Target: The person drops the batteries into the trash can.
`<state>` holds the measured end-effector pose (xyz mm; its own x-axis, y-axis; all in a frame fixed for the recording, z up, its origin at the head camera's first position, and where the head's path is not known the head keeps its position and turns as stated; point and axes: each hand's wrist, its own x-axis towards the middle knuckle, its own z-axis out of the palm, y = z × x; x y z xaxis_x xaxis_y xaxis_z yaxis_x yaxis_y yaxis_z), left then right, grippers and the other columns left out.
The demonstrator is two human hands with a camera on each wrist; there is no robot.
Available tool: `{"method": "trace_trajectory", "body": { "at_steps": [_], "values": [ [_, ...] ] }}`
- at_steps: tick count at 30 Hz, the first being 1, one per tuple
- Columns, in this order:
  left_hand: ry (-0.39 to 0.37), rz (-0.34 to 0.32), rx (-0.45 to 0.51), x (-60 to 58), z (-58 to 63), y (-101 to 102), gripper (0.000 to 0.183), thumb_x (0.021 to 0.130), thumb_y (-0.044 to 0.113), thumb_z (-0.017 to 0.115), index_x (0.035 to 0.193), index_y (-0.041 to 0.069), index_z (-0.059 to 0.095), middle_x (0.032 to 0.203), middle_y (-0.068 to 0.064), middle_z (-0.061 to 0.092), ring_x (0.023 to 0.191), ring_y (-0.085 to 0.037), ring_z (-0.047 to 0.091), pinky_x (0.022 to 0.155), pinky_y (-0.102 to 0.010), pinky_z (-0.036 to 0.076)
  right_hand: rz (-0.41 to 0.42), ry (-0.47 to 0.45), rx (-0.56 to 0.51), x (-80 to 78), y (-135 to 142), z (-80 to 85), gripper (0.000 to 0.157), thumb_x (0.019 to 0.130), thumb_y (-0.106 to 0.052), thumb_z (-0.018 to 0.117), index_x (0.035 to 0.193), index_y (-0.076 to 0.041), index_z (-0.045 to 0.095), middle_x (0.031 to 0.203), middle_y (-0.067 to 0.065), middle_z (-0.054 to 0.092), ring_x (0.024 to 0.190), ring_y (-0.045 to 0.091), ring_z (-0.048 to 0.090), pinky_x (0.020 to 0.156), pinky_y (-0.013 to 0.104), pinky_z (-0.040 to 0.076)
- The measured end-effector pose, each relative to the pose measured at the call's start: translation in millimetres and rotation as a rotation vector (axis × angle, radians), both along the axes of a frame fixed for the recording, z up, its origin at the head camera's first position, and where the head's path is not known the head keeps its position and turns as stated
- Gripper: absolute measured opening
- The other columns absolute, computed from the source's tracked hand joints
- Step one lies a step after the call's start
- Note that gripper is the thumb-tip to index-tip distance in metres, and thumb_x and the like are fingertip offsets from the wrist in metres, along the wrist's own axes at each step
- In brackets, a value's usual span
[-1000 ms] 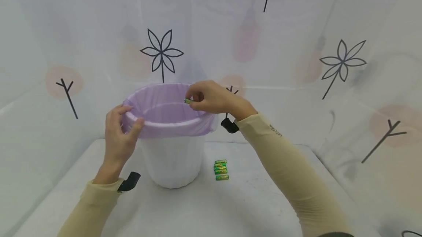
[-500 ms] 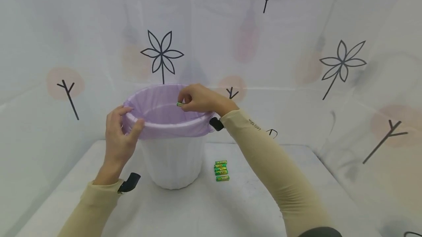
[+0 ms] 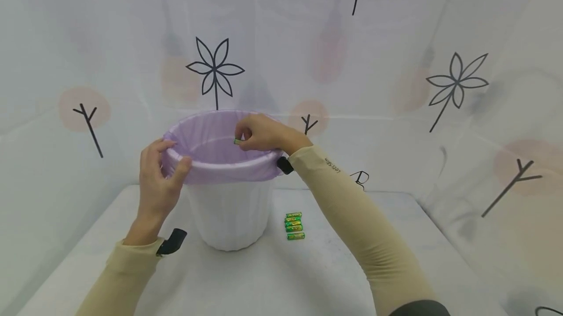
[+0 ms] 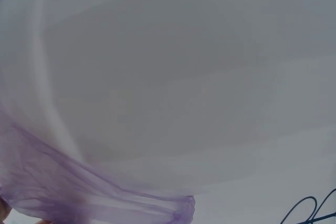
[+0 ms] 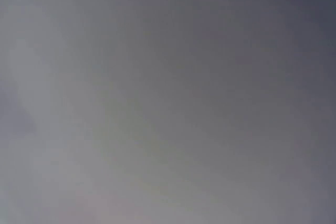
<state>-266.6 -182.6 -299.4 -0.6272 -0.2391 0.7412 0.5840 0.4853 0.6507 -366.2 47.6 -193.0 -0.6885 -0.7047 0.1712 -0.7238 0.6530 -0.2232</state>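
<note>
A white trash bin (image 3: 230, 216) stands upright on the table, with a light purple bag (image 3: 228, 173) lining it and folded over the rim. My left hand (image 3: 159, 184) grips the bin's left rim through the bag, thumb on the near side. Over the mouth of the bin, my right hand (image 3: 267, 133) pinches a small green battery (image 3: 237, 141) between thumb and fingers; most of the battery is hidden by them. The left wrist view is filled by the bin's wall (image 4: 173, 87) and the loose bag edge (image 4: 89, 192). The right wrist view is a grey blur.
Several green and yellow batteries (image 3: 295, 236) lie in a short column right of the bin. The white-covered table (image 3: 246, 282) extends around them. A white curtain (image 3: 378, 67) with plant drawings hangs close behind and at the sides.
My right hand has moved left, carrying the battery further over the bin, and has nearly stopped in the last half second. My left hand has stayed on the rim.
</note>
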Motion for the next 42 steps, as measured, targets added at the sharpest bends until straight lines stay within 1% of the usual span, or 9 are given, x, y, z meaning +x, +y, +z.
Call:
{"method": "trace_trajectory", "body": {
  "at_steps": [6,13,19,22,26,29,34,38,42],
  "values": [
    [-0.001,0.009,-0.002,0.2,0.2,1,0.051,0.083,0.028,0.066,0.125,0.004,0.052,0.133,-0.011,0.042,0.107,-0.013,0.039,0.08,-0.038,0.04,0.008,-0.003,-0.004,0.3,1,0.0,0.014,0.082,-0.018,0.066,0.096,-0.015,0.069,0.08,0.0,0.058,0.078,0.012,0.051,0.071,0.026,0.041],
    [-0.001,-0.003,-0.003,-0.2,0.7,2,0.05,0.083,0.028,0.066,0.125,0.004,0.052,0.134,-0.013,0.041,0.109,-0.015,0.04,0.083,-0.045,0.041,-0.007,-0.006,-0.005,0.7,3,0.1,0.021,0.083,-0.023,0.066,0.102,-0.012,0.069,0.083,0.0,0.059,0.081,0.013,0.052,0.073,0.027,0.043],
    [-0.009,-0.004,0.005,0.6,-1.1,2,0.05,0.083,0.028,0.066,0.125,0.004,0.052,0.134,-0.012,0.041,0.11,-0.018,0.041,0.083,-0.048,0.041,-0.001,-0.003,-0.022,2.2,6,1.0,0.022,0.086,-0.024,0.065,0.104,-0.012,0.068,0.088,0.001,0.06,0.085,0.015,0.052,0.076,0.028,0.043],
    [-0.007,-0.006,0.003,0.5,-1.6,2,0.05,0.083,0.028,0.066,0.125,0.005,0.052,0.135,-0.012,0.041,0.11,-0.018,0.041,0.084,-0.049,0.042,0.012,0.024,-0.047,4.3,10,3.6,0.02,0.087,-0.023,0.063,0.103,-0.011,0.068,0.087,0.002,0.06,0.084,0.015,0.052,0.076,0.028,0.043],
    [0.001,0.005,-0.004,1.5,-1.7,2,0.05,0.083,0.027,0.066,0.125,0.004,0.052,0.134,-0.012,0.042,0.11,-0.017,0.04,0.082,-0.044,0.041,0.022,0.051,-0.084,13.1,22,8.2,0.016,0.087,-0.021,0.061,0.1,-0.013,0.067,0.082,0.002,0.058,0.08,0.015,0.051,0.072,0.028,0.044],
    [0.004,0.008,-0.007,2.1,-1.7,2,0.05,0.083,0.027,0.066,0.125,0.004,0.052,0.134,-0.013,0.041,0.111,-0.018,0.04,0.081,-0.044,0.04,0.021,0.063,-0.116,20.1,33,10.3,0.014,0.087,-0.02,0.06,0.097,-0.014,0.066,0.079,0.001,0.056,0.077,0.014,0.051,0.069,0.028,0.043],
    [-0.006,-0.005,0.0,2.6,-1.5,1,0.051,0.083,0.028,0.066,0.126,0.004,0.052,0.135,-0.013,0.04,0.113,-0.02,0.04,0.084,-0.051,0.042,0.016,0.094,-0.168,29.1,58,10.4,0.014,0.087,-0.02,0.061,0.098,-0.013,0.066,0.079,0.001,0.057,0.076,0.014,0.052,0.068,0.028,0.045],
    [-0.011,-0.01,0.009,3.6,-1.5,1,0.051,0.083,0.027,0.066,0.126,0.004,0.051,0.134,-0.012,0.04,0.114,-0.02,0.04,0.086,-0.054,0.041,0.021,0.125,-0.206,36.6,78,7.5,0.016,0.087,-0.019,0.064,0.099,-0.01,0.067,0.079,0.0,0.058,0.074,0.014,0.053,0.069,0.029,0.046],
    [-0.007,-0.007,0.009,4.2,-1.8,2,0.051,0.083,0.027,0.066,0.126,0.003,0.051,0.135,-0.013,0.04,0.114,-0.021,0.04,0.086,-0.055,0.041,0.033,0.148,-0.235,44.1,98,0.5,0.014,0.087,-0.016,0.064,0.099,-0.008,0.068,0.078,-0.001,0.058,0.072,0.014,0.053,0.067,0.03,0.046]
  ]
}}
